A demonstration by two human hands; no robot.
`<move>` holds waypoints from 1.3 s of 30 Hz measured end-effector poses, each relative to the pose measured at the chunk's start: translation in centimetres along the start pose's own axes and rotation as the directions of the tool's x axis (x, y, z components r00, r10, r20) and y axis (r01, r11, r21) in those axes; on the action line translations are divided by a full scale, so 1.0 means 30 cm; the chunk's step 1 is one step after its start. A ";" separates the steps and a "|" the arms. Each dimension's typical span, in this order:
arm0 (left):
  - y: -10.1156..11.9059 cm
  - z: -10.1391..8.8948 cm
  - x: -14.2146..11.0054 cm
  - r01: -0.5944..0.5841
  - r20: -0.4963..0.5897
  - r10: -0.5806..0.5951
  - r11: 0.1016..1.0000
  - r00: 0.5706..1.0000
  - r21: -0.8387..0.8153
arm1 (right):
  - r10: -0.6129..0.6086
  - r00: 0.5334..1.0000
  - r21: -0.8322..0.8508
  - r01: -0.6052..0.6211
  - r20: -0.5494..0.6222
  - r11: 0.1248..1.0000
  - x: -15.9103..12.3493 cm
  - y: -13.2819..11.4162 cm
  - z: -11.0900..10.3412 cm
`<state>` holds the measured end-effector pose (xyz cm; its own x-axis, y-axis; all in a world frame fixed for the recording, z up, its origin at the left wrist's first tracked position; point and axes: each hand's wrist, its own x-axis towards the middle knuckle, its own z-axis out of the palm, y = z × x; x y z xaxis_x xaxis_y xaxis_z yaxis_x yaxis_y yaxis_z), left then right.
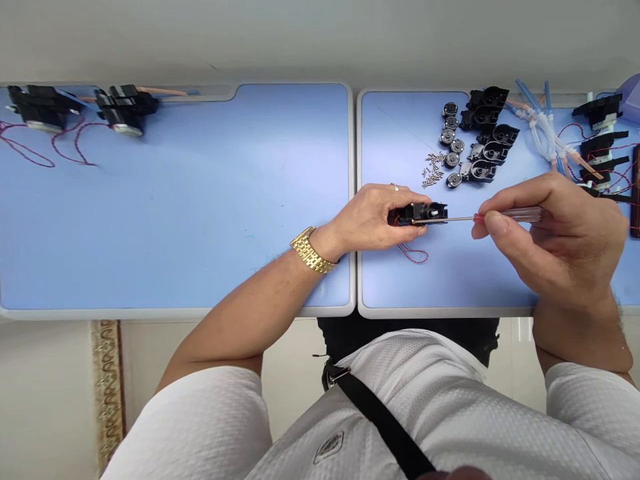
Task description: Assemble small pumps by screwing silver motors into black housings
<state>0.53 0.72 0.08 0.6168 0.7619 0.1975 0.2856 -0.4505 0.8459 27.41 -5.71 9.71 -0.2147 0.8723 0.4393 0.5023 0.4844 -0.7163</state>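
Near the left side of the right-hand table, my left hand (pixel 377 217) is closed around a small black plastic housing (pixel 431 212) with a white post in its middle. A thin red-and-black wire (pixel 414 256) loops out below that hand onto the table. My right hand (pixel 555 233) pinches a screwdriver (pixel 520 214) by its clear, reddish handle. The screwdriver lies level, its metal shaft pointing left across the housing. Its tip is at the housing's left part, by my left fingers; whether it sits in a screw I cannot tell.
Behind my hands lie a pile of small screws (pixel 433 175), several round metal motors (pixel 451 137) and black housings (pixel 487 150). Clear tubes (pixel 545 130) and wired black assemblies (pixel 603 143) are at the right. Two more assemblies (pixel 125 107) stand far left. A gap (pixel 356 200) separates the two blue tables.
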 end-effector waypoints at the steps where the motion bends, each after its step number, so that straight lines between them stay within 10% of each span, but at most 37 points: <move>1: 0.001 -0.001 0.000 0.005 0.005 -0.005 1.000 1.000 0.002 | 0.000 1.000 0.001 0.000 0.002 1.000 0.000 0.001 0.000; 39: 0.008 -0.011 0.002 0.033 0.013 -0.033 0.999 0.999 -0.029 | -0.024 0.999 -0.059 0.022 -0.038 0.998 -0.017 0.019 -0.007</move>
<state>0.39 0.81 0.46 0.6163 0.7704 0.1632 0.2847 -0.4112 0.8659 27.98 -5.90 9.19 -0.1948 0.8570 0.4771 0.5457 0.4989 -0.6733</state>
